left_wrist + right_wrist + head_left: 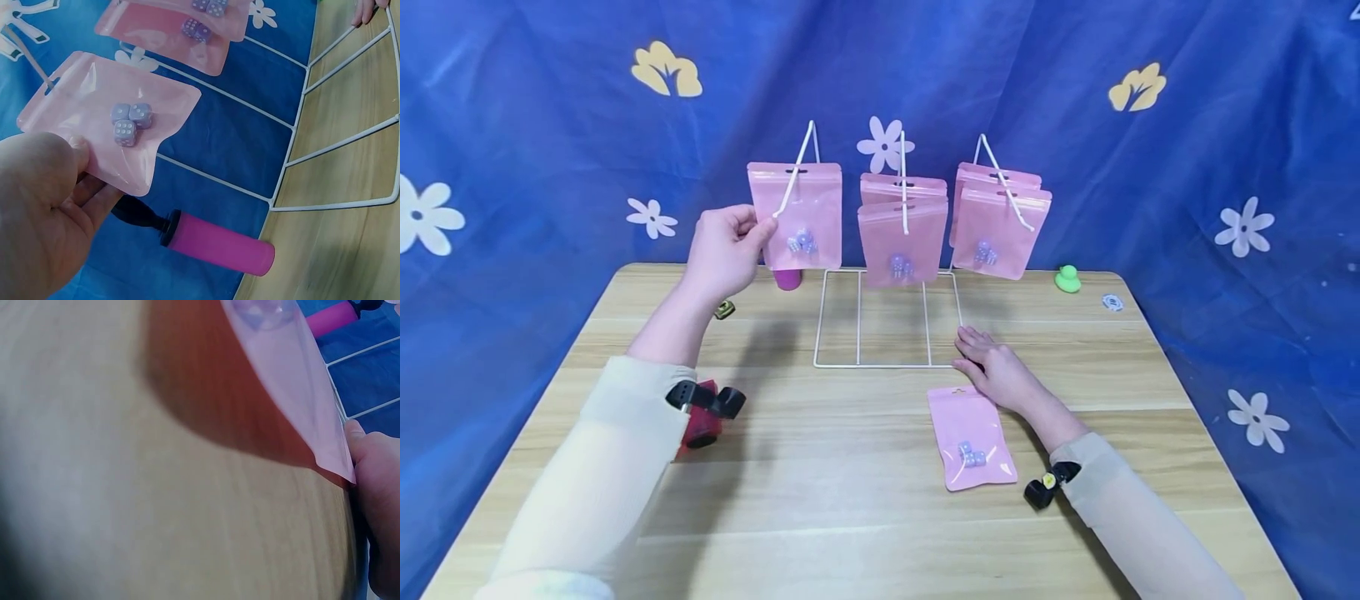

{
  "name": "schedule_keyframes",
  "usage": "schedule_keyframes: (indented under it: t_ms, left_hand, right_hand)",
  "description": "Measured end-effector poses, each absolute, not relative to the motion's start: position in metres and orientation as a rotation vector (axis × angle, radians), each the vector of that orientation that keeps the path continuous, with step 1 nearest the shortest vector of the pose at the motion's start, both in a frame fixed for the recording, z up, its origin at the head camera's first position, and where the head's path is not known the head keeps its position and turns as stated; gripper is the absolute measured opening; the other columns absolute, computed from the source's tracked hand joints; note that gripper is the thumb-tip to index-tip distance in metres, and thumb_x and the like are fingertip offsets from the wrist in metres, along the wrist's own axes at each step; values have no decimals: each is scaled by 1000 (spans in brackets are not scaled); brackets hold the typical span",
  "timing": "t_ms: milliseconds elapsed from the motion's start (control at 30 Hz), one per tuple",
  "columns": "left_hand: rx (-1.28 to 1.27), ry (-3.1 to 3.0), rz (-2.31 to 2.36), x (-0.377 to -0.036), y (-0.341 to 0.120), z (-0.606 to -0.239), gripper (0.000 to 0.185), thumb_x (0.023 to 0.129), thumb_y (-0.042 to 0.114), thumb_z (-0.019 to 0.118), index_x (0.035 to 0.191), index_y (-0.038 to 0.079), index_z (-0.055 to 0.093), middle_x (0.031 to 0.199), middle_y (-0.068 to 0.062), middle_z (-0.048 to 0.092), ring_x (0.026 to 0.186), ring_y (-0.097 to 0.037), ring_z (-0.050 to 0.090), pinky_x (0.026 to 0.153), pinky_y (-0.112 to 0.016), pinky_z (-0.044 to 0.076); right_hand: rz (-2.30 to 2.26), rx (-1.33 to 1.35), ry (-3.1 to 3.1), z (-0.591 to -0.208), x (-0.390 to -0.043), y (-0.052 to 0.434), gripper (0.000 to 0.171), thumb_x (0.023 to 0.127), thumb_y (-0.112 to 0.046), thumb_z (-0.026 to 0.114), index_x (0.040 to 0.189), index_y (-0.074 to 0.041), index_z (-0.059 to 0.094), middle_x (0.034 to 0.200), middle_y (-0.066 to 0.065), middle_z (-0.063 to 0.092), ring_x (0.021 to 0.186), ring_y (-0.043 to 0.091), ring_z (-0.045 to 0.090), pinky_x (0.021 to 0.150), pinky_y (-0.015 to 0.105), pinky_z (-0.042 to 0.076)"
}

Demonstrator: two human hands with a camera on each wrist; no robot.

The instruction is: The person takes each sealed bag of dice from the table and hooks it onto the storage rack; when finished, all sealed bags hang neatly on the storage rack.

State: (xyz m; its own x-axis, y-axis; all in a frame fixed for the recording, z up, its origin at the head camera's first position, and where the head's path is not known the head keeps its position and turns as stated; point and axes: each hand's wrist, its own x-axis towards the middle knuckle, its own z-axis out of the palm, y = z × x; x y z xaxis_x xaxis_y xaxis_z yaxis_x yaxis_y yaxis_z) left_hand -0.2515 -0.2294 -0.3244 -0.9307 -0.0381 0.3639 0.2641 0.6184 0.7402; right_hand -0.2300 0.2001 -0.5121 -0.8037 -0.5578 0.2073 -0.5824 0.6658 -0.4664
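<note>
A white wire rack [887, 358] stands at the back of the wooden table [820, 500], with pink zip pouches of dice hanging from its three hooks. My left hand [760, 229] pinches the edge of the left hanging pouch [801, 212]; in the left wrist view the thumb and fingers of that hand [87, 172] clamp the pouch [119, 94], which holds three lilac dice [130, 120]. My right hand [970, 346] rests with relaxed fingers on the rack's front right corner. Beside it another pink pouch [972, 437] lies flat on the table, seen close up [294, 369] next to a finger [375, 481].
A pink pump [787, 279] [219, 245] lies behind the rack's left side. A green toy [1067, 279] and a white chip [1112, 302] sit at the back right. A red object [700, 427] lies under my left forearm. A blue flowered cloth [512, 125] hangs behind.
</note>
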Motion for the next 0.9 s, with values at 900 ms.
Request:
schedule_keyframes:
  t_ms: [900]
  left_hand:
    - [8, -2436, -1449, -209, -252, -341, 42, 100, 31, 77, 129, 1, 71, 117, -10, 77, 97, 1, 71, 86, -14, 56]
  right_hand:
    - [826, 958, -2830, -510, -229, 199, 49, 108, -24, 65, 145, 7, 57, 157, 20, 47, 151, 33, 40, 126, 49, 26]
